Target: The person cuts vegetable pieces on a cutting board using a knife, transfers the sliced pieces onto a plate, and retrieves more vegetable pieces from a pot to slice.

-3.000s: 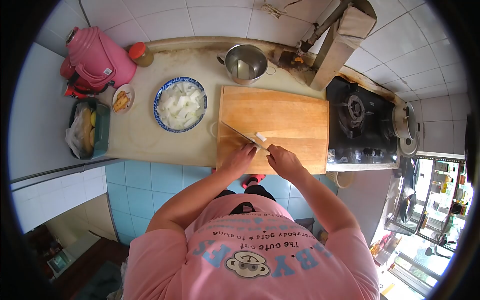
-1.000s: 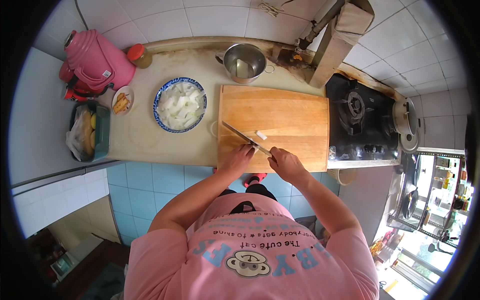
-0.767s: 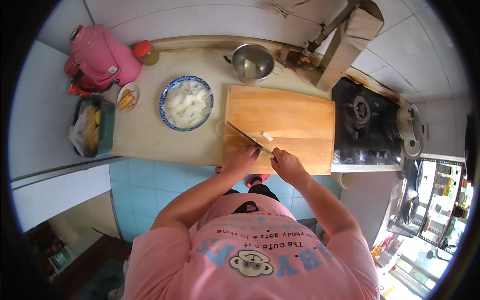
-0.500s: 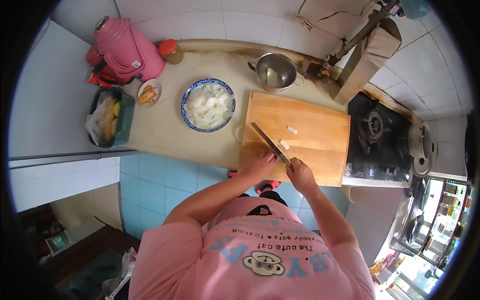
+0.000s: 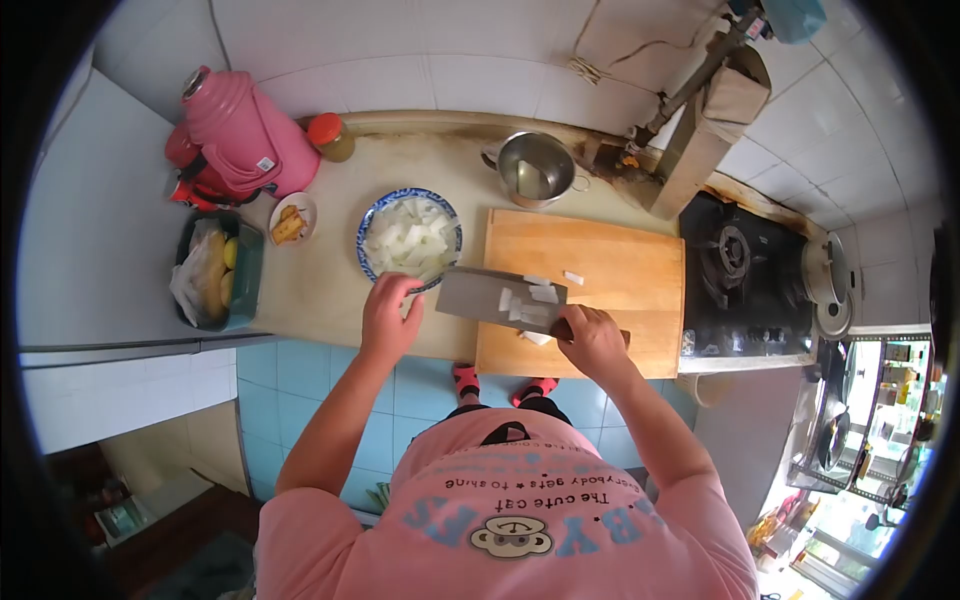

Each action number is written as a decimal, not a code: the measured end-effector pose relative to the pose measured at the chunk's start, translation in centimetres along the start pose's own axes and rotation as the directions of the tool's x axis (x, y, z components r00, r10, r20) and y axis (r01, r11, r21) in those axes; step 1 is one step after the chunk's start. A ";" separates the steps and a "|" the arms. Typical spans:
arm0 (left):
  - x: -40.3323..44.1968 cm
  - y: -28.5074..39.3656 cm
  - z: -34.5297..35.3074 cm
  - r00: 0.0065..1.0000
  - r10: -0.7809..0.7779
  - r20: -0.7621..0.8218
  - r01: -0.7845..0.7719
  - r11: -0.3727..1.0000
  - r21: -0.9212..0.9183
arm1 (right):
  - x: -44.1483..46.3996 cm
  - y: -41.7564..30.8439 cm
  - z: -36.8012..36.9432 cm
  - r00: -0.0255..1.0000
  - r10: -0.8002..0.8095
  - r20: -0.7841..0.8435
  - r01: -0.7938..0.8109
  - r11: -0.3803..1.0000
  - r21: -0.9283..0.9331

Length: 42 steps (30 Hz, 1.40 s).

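Observation:
My right hand (image 5: 593, 338) is closed around the wooden handle of a cleaver (image 5: 470, 300). Its wide blade is turned flat above the left part of the wooden cutting board (image 5: 630, 270), with several white vegetable pieces (image 5: 515, 300) lying on it. The blade tip reaches close to a blue-patterned bowl (image 5: 366, 262) piled with pale cut vegetable (image 5: 410, 232). At the bowl's near rim is my left hand (image 5: 388, 318), thumb spread from the fingers, fingertips overlapping the rim. A small white piece (image 5: 573, 278) and another piece (image 5: 537, 338) lie on the board.
Behind the board stands a metal pot (image 5: 540, 165) with a pale chunk inside. Left are a small dish (image 5: 293, 220), a green basin (image 5: 245, 285), a pink thermos (image 5: 250, 140) and a red-lidded jar (image 5: 330, 138). A black gas stove (image 5: 750, 300) adjoins the board's right side.
The cleaver has swung left and turned flat, now carrying pieces on its blade. My left hand has moved from the board to the bowl's near rim. The camera view has shifted slightly.

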<state>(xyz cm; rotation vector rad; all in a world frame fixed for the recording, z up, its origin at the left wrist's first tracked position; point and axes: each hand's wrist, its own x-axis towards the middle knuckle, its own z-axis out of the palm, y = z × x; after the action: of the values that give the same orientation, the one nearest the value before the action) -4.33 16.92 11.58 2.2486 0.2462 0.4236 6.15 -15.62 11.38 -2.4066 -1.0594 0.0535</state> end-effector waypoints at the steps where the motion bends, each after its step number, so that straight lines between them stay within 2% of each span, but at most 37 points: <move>1: 0.8 0.3 -1.0 0.996 0.043 0.080 -0.041 0.999 -0.026 | 1.4 -0.3 1.0 1.000 -0.014 -0.001 0.014 1.000 0.004; 3: 2.9 1.0 -1.3 0.903 0.307 0.301 -0.324 0.946 0.005 | 5.5 -2.1 3.7 0.993 -0.115 0.031 0.115 0.993 0.008; 5: 4.2 0.1 -1.0 0.825 0.365 0.431 -0.429 0.901 0.060 | 8.0 -4.0 5.0 0.986 -0.160 0.049 0.159 0.987 0.009; 6: 4.8 -0.3 -0.9 0.833 0.359 0.421 -0.426 0.901 0.074 | 9.1 -4.7 5.8 0.984 -0.171 0.059 0.169 0.985 0.030; 8: 6.0 -1.2 -1.0 0.750 0.455 0.480 -0.599 0.775 0.202 | 10.8 -6.2 6.4 0.976 -0.216 0.039 0.212 0.973 0.088; 9: 6.4 -1.9 -1.0 0.755 0.454 0.473 -0.598 0.772 0.213 | 11.5 -6.8 6.6 0.973 -0.228 0.035 0.224 0.971 0.088; 11: 7.2 -3.3 -1.0 0.730 0.263 0.631 -0.535 0.795 0.288 | 12.5 -7.9 6.9 0.975 -0.212 0.062 0.206 0.974 0.100; 12: 7.6 -3.8 -0.8 0.699 0.215 0.682 -0.542 0.781 0.309 | 13.0 -8.0 7.1 0.972 -0.222 0.070 0.217 0.973 0.079; 15: 8.4 -5.6 -0.3 0.690 0.190 0.698 -0.541 0.776 0.324 | 14.1 -7.9 7.8 0.968 -0.224 0.111 0.224 0.974 0.011; 17: 8.9 -6.9 0.3 0.709 0.227 0.668 -0.548 0.773 0.319 | 14.9 -7.9 8.0 0.966 -0.236 0.101 0.237 0.971 0.001; 19: 10.0 -7.7 0.8 0.769 0.218 0.601 -0.481 0.817 0.319 | 15.5 -8.1 8.0 0.963 -0.253 0.090 0.253 0.967 0.018; 25: 13.9 -10.8 1.9 0.808 0.230 0.542 -0.477 0.795 0.374 | 16.3 -8.5 8.4 0.960 -0.256 0.116 0.255 0.967 0.025; 27: 15.1 -11.9 2.2 0.797 0.212 0.566 -0.476 0.797 0.372 | 16.1 -8.4 8.6 0.963 -0.234 0.130 0.233 0.972 0.029; 32: 17.1 -13.7 2.5 0.855 0.121 0.504 -0.391 0.789 0.473 | 13.7 -8.3 6.8 0.974 -0.192 0.124 0.191 0.981 0.023; 34: 18.1 -14.5 2.1 0.909 0.111 0.403 -0.314 0.817 0.483 | 11.9 -7.9 4.9 0.985 -0.103 0.140 0.092 0.992 0.085; 35: 18.6 -14.9 1.8 0.906 0.107 0.409 -0.315 0.817 0.483 | 10.5 -7.5 4.3 0.985 -0.099 0.141 0.087 0.992 0.091; 37: 19.6 -14.9 0.6 0.967 0.177 0.184 -0.241 0.874 0.422 | 7.2 -6.1 2.9 0.992 0.096 0.086 -0.108 0.984 0.142; 38: 20.1 -14.8 -0.2 0.956 0.268 0.116 -0.292 0.897 0.333 | 5.6 -5.5 2.1 0.991 0.099 0.090 -0.111 0.983 0.143; 39: 20.1 -14.2 -1.0 0.937 0.348 0.039 -0.346 0.906 0.243 | 3.9 -4.8 1.2 0.982 0.181 0.055 -0.189 0.956 0.226; 41: 18.8 -10.0 -2.7 0.947 0.321 -0.028 -0.309 0.929 0.202 | 0.7 -3.4 -0.1 0.946 0.321 0.045 -0.314 0.876 0.365; 42: 17.8 -8.3 -2.8 0.948 0.318 -0.023 -0.308 0.932 0.193 | -0.7 -2.2 -0.4 0.928 0.367 0.057 -0.363 0.864 0.350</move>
<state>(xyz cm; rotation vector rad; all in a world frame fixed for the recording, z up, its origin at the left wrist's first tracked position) 10.80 29.75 10.92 2.4725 -0.0521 0.6540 4.25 -15.03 12.65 -2.2311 -0.5147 0.3330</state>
